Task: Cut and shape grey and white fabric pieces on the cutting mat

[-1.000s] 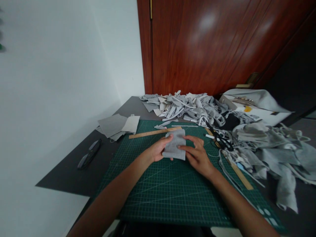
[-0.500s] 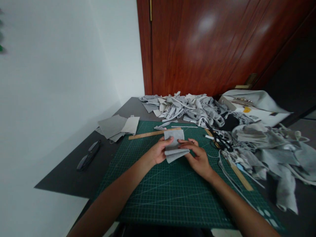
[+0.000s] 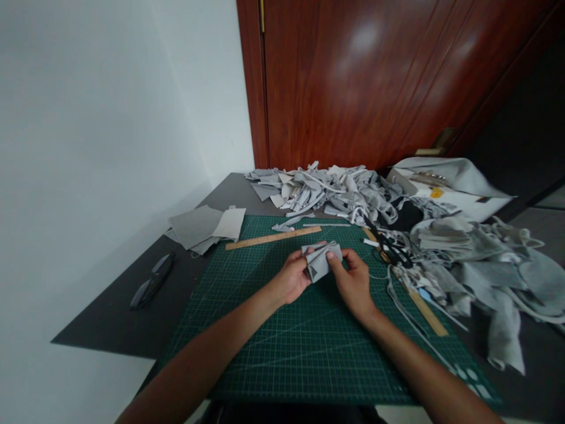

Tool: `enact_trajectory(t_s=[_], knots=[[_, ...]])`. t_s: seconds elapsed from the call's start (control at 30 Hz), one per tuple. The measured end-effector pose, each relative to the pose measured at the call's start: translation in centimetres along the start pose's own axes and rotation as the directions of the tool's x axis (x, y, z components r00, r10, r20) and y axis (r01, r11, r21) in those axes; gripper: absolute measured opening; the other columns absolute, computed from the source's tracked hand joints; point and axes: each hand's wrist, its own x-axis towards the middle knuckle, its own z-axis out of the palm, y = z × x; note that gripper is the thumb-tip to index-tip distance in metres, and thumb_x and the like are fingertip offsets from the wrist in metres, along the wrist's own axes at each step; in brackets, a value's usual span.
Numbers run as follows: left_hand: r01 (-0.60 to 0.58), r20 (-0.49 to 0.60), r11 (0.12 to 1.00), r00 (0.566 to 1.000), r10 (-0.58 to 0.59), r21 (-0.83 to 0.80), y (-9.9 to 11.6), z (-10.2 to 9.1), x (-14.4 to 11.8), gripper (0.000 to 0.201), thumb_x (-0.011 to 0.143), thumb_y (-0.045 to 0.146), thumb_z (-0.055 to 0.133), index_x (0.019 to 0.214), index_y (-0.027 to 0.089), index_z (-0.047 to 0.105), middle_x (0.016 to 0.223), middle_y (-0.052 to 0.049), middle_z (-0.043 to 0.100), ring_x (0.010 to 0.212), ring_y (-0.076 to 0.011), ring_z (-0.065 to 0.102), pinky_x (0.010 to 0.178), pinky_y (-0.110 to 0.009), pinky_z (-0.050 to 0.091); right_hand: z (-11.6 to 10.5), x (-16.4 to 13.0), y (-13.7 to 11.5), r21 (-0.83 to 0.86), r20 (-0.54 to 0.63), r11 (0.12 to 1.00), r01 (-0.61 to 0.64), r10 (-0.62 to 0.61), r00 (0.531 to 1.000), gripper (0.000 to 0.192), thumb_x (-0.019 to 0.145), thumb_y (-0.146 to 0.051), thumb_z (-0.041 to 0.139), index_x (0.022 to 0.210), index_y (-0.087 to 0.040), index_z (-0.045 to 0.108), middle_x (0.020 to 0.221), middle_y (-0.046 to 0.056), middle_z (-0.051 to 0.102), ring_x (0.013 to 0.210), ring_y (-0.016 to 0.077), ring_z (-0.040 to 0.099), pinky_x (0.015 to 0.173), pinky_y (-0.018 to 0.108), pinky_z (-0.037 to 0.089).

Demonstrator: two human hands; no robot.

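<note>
Head view: we hold a folded piece of grey cloth between both hands above the green cutting mat.
Our left hand grips the cloth's left side, fingers curled around its edge; our right hand pinches the right side, thumb lying on top and the other fingers partly hidden from us. The cloth sits just nearer to us than a wooden ruler, which lies slantwise on the mat. To our left we see flat fabric pieces and a pair of glasses on the dark table. Beyond the mat a heap of grey scraps spreads before the reddish door; to our right, black-handled scissors lie near more crumpled fabric.
</note>
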Motion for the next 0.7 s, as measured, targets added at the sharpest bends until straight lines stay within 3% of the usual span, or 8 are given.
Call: enact_trajectory(t_s=[0.27,0.4,0.47,0.53,0.7], knots=[[-0.007,0.121,0.993,0.992,0.021,-0.114,-0.6,-0.2,-0.5,0.040,0.085,0.032,0.082,0.121,0.015,0.076,0.124,-0.012,0.077,0.125,-0.0286,0.065,0.110,-0.040,0.045,-0.1,0.4,1.1,0.010,-0.036,0.999,-0.033,0.033,0.999,0.036,0.092,-0.054,0.069,0.077,-0.021,0.066,0.075,0.000,0.063,0.073,0.0199,0.055,0.069,0.032,0.044],[0.001,0.169,0.993,0.986,0.018,-0.114,-0.3,0.0,-0.6,0.059,0.082,0.059,0.081,0.120,0.015,0.076,0.125,-0.014,0.076,0.130,-0.0337,0.062,0.113,-0.046,0.045,-0.1,0.5,1.7,0.043,-0.025,0.998,-0.052,0.053,0.998,0.037,0.092,-0.056,0.069,0.077,-0.022,0.065,0.079,0.002,0.066,0.077,0.0211,0.058,0.071,0.033,0.047],[-0.059,0.180,0.997,0.981,0.066,-0.044,-0.4,0.1,-0.6,0.066,0.073,0.060,0.088,0.120,0.015,0.075,0.125,-0.015,0.076,0.128,-0.0352,0.064,0.112,-0.047,0.045,0.0,0.5,1.6,0.036,-0.034,0.998,-0.057,0.058,0.998,0.038,0.091,-0.057,0.069,0.075,-0.023,0.064,0.077,0.001,0.066,0.076,0.0210,0.058,0.070,0.033,0.047],[-0.148,0.173,0.985,0.976,0.131,0.093,-0.7,0.2,-0.6,0.071,0.063,0.046,0.098,0.122,0.016,0.074,0.124,-0.014,0.076,0.122,-0.0341,0.067,0.110,-0.046,0.046,0.0,0.4,1.5,0.026,-0.037,0.998,-0.062,0.063,0.997,0.038,0.091,-0.056,0.070,0.074,-0.023,0.064,0.075,0.001,0.065,0.074,0.0207,0.057,0.069,0.033,0.047],[-0.305,0.085,0.859,0.951,0.297,0.411,-1.5,0.4,-0.4,0.074,0.053,0.022,0.099,0.122,0.018,0.071,0.118,-0.010,0.077,0.110,-0.0281,0.070,0.098,-0.039,0.052,0.0,0.3,1.5,0.038,0.003,0.997,-0.074,0.074,0.997,0.035,0.092,-0.052,0.070,0.074,-0.023,0.064,0.075,0.001,0.064,0.072,0.0207,0.057,0.069,0.034,0.046]])
